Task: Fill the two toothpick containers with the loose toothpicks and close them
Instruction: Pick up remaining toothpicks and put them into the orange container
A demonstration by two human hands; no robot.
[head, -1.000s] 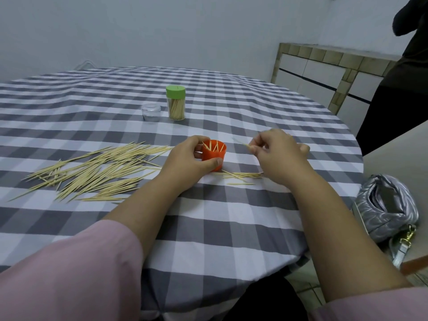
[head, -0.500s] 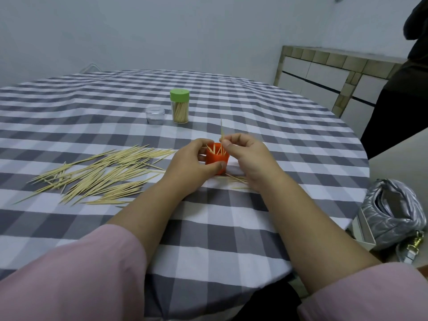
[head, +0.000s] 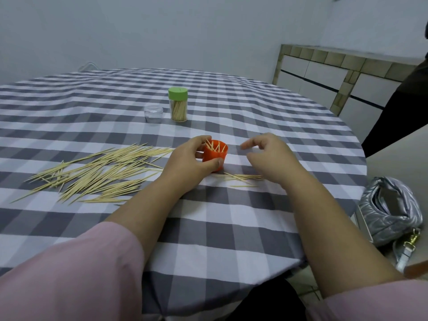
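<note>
My left hand (head: 185,162) grips an orange container (head: 214,155) with several toothpicks standing in it, at the middle of the checked table. To its right my right hand (head: 268,154) hovers with fingers loosely curled, holding nothing. A few loose toothpicks (head: 240,178) lie on the cloth just below the container. A large pile of toothpicks (head: 99,172) spreads to the left. Farther back stands a full clear container with a green lid (head: 177,104), closed, and next to it a small clear cap (head: 153,114).
The round table (head: 231,228) carries a grey and white checked cloth; its edge curves off at the right. A silver bag (head: 391,209) lies on a seat at the right. A person in dark clothes (head: 403,107) stands at the far right, by a tiled counter.
My right hand carried a toothpick to the orange container, let it go inside, and has drawn back to the right. The left hand kept its grip on the container.
</note>
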